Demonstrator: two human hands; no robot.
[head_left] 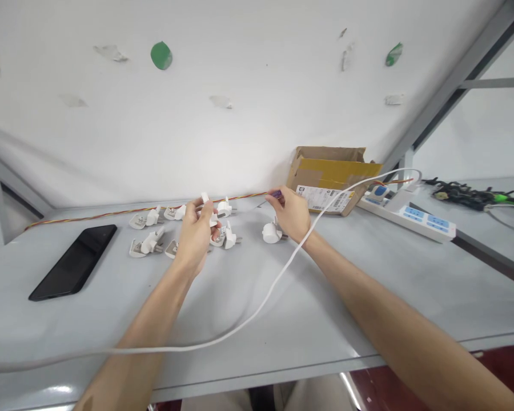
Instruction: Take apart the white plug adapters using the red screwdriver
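My left hand [196, 235] grips a white plug part [206, 201] raised a little above the grey table [325, 297]. My right hand [292, 214] pinches a small purple-handled tool [276, 194], likely a screwdriver, its tip hidden. A white plug [270, 232] lies just below the right hand. Several more white plug parts [148, 242] lie scattered behind and left of the left hand.
A black phone [73, 261] lies at the left. A white cable [257, 305] crosses the table over my right forearm to a power strip [415, 216]. A torn cardboard box [330, 177] stands at the back. A red-yellow twisted wire [111, 213] runs along the wall. Dark cables [466, 194] lie far right.
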